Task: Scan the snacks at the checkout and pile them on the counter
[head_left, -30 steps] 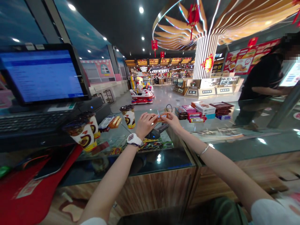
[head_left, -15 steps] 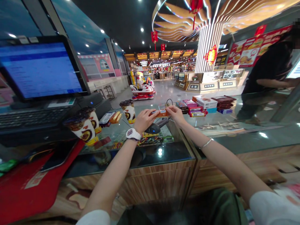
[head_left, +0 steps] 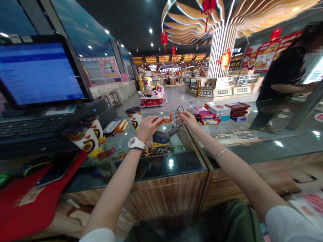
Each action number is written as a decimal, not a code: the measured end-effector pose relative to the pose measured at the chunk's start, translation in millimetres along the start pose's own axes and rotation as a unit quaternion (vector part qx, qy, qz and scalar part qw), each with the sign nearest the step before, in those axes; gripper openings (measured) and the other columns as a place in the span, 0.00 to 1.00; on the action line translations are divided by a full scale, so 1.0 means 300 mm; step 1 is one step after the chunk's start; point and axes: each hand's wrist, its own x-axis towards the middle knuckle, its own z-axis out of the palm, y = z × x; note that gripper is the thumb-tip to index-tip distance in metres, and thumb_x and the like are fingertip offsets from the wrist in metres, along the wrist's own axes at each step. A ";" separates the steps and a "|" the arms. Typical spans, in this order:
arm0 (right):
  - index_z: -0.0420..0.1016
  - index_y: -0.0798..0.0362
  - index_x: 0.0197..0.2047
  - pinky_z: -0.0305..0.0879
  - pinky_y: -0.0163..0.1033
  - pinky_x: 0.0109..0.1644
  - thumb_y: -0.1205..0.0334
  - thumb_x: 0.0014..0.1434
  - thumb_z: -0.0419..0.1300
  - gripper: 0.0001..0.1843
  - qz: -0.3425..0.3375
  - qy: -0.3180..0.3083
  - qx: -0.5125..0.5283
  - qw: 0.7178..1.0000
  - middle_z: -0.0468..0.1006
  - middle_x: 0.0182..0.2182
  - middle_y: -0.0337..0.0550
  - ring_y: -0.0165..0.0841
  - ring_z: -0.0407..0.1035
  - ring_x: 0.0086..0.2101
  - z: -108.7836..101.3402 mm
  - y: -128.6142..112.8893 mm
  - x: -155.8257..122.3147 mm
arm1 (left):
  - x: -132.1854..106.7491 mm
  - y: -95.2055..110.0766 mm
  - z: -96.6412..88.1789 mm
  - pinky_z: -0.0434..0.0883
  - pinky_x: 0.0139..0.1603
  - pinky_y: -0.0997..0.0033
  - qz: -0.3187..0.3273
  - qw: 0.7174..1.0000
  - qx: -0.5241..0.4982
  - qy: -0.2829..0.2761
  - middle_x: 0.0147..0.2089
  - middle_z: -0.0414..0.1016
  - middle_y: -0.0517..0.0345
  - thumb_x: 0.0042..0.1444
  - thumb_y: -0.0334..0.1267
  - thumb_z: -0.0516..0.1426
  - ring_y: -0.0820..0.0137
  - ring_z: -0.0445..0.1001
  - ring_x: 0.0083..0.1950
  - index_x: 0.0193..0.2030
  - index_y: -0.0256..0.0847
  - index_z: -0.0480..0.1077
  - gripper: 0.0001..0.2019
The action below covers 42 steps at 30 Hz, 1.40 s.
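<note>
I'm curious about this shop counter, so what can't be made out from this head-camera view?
Head view:
The orange packet: its print is too small to read, and the left hand covers one end.
The monitor: its text is too blurred to read.
The printed sheets under the counter glass: reflections and the handheld scanner hide parts of them.
</note>
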 end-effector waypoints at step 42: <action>0.77 0.51 0.31 0.71 0.40 0.36 0.43 0.51 0.64 0.19 -0.107 0.021 -0.217 0.970 0.79 0.26 0.39 0.34 0.73 0.28 0.052 0.042 -0.024 | 0.001 0.044 0.035 0.70 0.50 0.61 0.057 0.995 0.077 0.011 0.55 0.76 0.51 0.64 0.37 0.56 0.61 0.72 0.51 0.65 0.50 0.68 0.22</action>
